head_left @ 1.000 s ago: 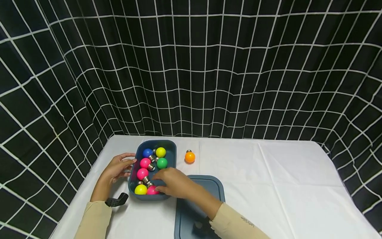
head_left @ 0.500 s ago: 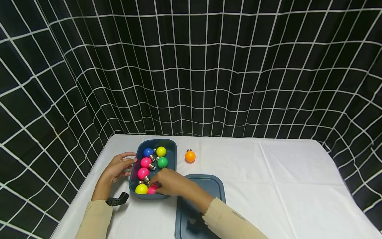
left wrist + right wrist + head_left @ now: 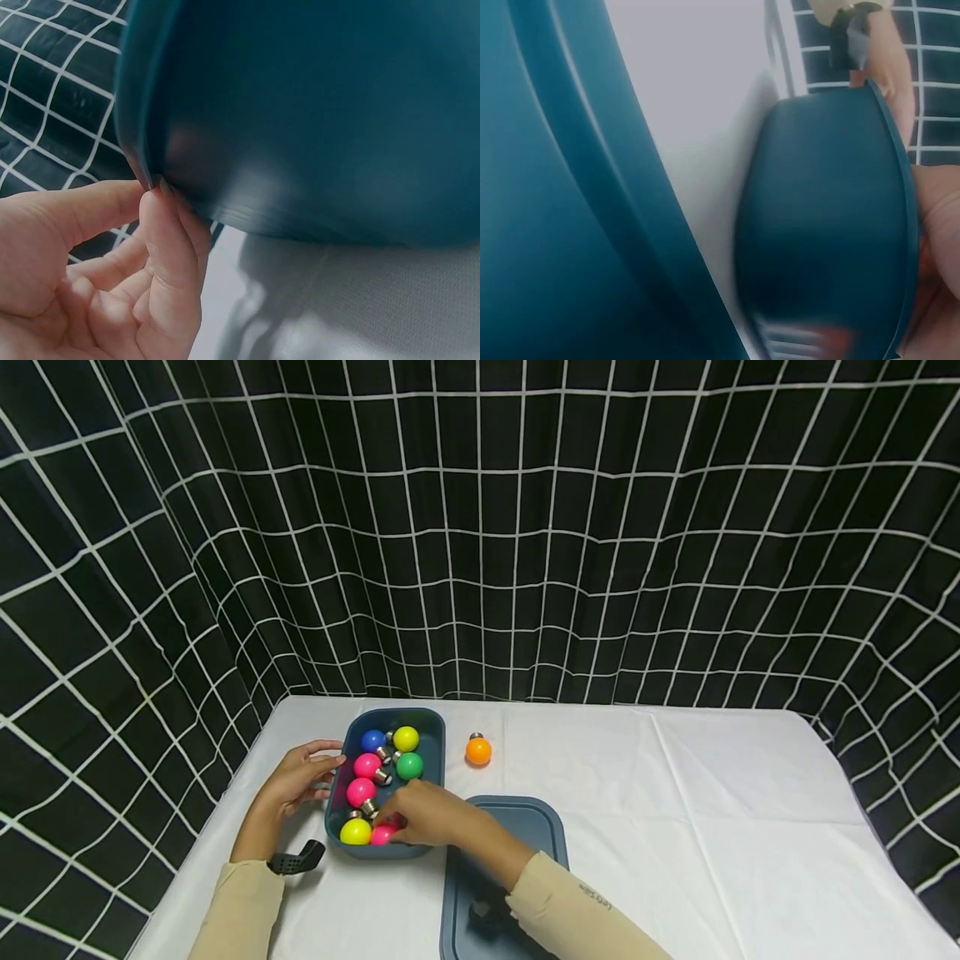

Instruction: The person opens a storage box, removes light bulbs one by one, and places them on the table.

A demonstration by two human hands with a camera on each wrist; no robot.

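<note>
Head view — the right hand [image 3: 420,812] dips into the blue container [image 3: 382,852], fingers gripping the near-end pink bulb [image 3: 382,835], while the orange bulb [image 3: 478,752] lies outside, far right. Left wrist: the left hand [image 3: 112,277] pinches the container's left rim! Right wrist — the right hand's over the rim, fingertips hidden behind the wall.

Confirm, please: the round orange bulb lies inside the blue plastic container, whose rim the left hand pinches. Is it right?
No: the head view shows the round orange bulb outside the blue plastic container, on the white cloth. The rest holds.
</note>
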